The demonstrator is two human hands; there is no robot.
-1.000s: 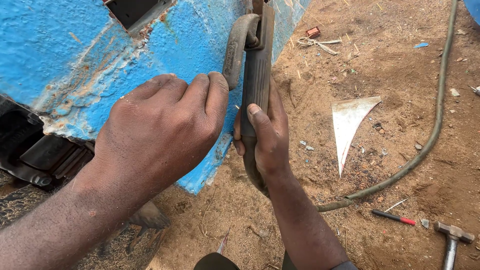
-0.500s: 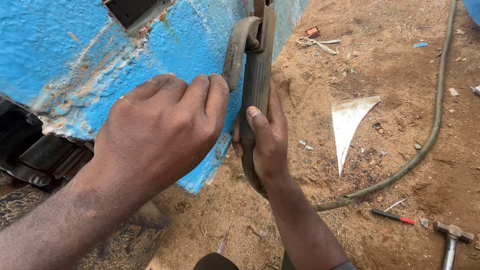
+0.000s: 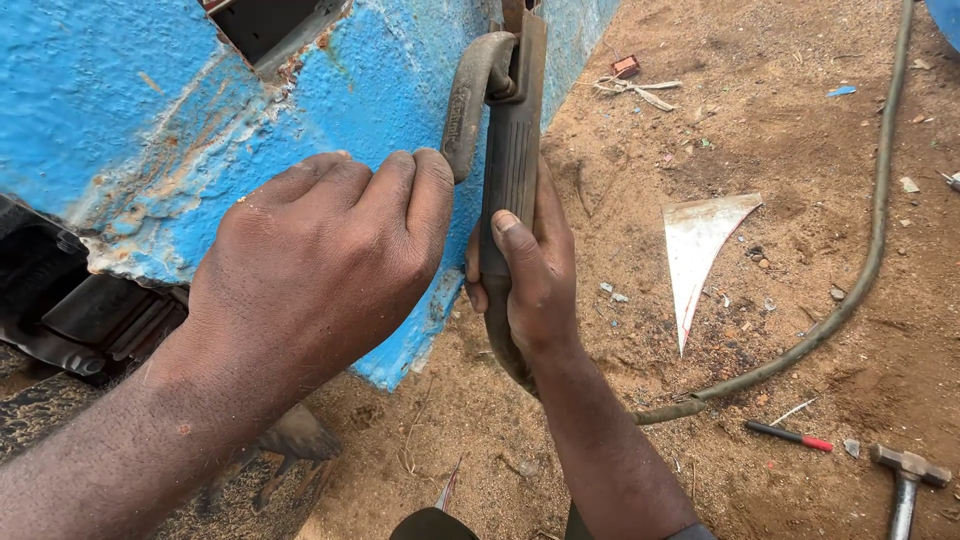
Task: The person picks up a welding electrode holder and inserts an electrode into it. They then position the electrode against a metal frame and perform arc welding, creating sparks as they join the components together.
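My right hand (image 3: 530,285) is closed around the dark handle of a welding electrode holder (image 3: 508,150), held upright against the edge of a blue painted metal panel (image 3: 130,110). The holder's curved lever points up and left near the panel's corner. My left hand (image 3: 320,265) rests on the panel with its fingers curled, the fingertips pressing the blue surface right beside the holder. Whether it pinches anything is hidden by the fingers.
A thick cable (image 3: 860,270) curves across the sandy ground to the holder. A white triangular sheet scrap (image 3: 700,240) lies to the right. A hammer (image 3: 905,480) and a thin red-tipped rod (image 3: 790,436) lie at lower right. Dark machinery (image 3: 70,310) sits under the panel.
Both hands hold nearly the same pose; the right hand and holder have shifted very slightly.
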